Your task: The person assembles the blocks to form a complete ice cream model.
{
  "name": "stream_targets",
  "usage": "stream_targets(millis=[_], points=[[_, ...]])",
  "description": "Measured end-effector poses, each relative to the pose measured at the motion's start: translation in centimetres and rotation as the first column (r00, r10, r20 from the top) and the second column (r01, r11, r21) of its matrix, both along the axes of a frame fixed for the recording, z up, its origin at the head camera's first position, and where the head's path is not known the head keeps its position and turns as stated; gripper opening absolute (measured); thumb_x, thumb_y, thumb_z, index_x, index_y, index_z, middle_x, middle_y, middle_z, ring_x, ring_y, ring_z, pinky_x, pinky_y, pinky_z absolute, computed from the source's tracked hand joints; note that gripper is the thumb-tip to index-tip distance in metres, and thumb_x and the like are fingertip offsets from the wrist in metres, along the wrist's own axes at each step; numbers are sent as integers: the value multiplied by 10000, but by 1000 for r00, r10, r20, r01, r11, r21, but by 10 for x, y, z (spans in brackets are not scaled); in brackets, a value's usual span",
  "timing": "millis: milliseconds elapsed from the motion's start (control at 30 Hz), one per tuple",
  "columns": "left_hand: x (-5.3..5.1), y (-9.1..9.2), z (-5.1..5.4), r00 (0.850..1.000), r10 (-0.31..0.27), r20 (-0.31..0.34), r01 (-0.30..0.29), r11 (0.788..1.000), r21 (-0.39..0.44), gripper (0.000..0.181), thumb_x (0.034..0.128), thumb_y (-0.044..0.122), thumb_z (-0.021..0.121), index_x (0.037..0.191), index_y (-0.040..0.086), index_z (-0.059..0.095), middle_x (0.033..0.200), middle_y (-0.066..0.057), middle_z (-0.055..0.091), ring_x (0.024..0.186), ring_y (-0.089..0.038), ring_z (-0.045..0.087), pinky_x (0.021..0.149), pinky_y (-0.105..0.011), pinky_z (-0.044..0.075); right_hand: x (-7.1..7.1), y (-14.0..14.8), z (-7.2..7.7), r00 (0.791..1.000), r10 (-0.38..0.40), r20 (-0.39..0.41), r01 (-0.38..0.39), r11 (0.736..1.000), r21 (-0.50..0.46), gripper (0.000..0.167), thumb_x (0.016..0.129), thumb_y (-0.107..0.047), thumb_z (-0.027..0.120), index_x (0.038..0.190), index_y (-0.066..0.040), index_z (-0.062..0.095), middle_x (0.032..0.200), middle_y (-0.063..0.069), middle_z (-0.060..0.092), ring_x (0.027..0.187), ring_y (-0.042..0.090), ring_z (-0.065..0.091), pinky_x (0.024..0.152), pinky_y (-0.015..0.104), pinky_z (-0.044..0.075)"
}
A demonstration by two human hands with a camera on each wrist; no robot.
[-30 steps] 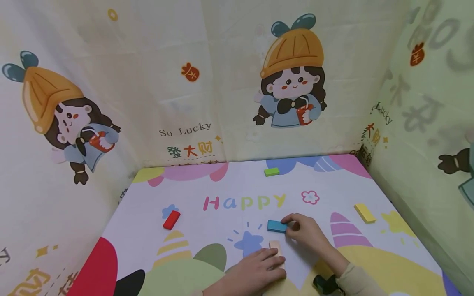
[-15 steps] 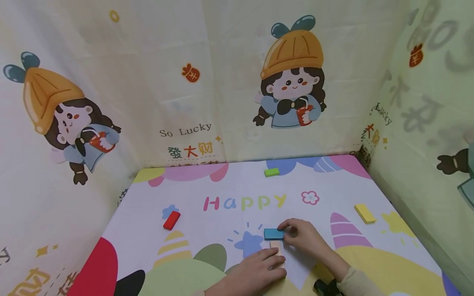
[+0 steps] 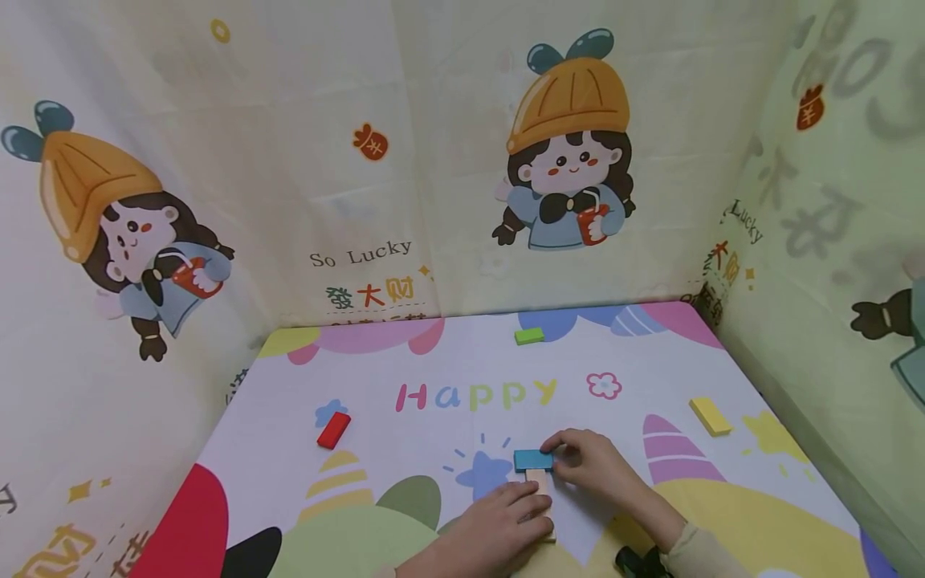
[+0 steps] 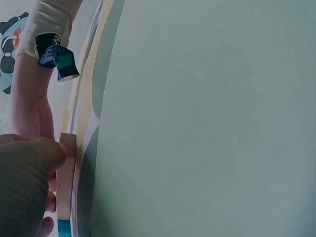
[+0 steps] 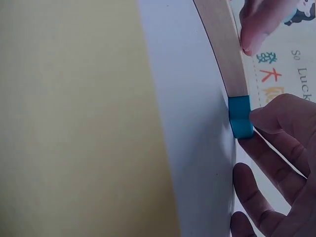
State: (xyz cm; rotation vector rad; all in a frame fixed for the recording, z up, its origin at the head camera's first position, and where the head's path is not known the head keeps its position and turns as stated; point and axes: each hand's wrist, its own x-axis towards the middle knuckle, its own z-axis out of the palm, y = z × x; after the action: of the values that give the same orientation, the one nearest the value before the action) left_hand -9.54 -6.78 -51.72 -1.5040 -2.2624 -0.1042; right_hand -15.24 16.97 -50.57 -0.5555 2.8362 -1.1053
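Blue-painted block [image 3: 532,460] lies crosswise at the far end of a pale wooden block [image 3: 537,479] in the head view; that T-shaped join looks essentially made. Red block [image 3: 334,431], green block [image 3: 529,336] and yellow block [image 3: 711,417] lie apart, unjoined. The right hand [image 3: 588,461] pinches the blue piece's right end; the left hand [image 3: 508,518] rests extended fingers across the wooden one. The left wrist view shows bare, slim wood, blue at its end. In the right wrist view, blue and wood meet without visible gap.

A beige sleeve [image 4: 50,19] meets a dark wrist-mounted device [image 4: 50,57] bearing a green patch [image 4: 64,61].
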Motion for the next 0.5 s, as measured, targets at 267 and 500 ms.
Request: stream_targets(millis=[267, 500], points=[[0, -2, 0, 1000, 12, 8, -12, 999, 47, 93, 1014, 325, 640, 1088, 336, 695, 1225, 97, 641, 1219, -180, 603, 1056, -316, 485, 1, 3, 3, 1000, 21, -13, -21, 1000, -1, 222, 872, -107, 764, 1065, -216, 752, 1073, -99, 732, 942, 117, 637, 860, 330, 545], [0, -2, 3, 999, 23, 46, -23, 1000, 14, 98, 1020, 358, 635, 1090, 331, 697, 1220, 98, 654, 1233, -181, 612, 1052, -320, 494, 4, 21, 9, 996, -44, -73, 47, 998, 41, 208, 891, -123, 777, 1089, -180, 752, 1088, -72, 730, 955, 151, 663, 862, 367, 551]])
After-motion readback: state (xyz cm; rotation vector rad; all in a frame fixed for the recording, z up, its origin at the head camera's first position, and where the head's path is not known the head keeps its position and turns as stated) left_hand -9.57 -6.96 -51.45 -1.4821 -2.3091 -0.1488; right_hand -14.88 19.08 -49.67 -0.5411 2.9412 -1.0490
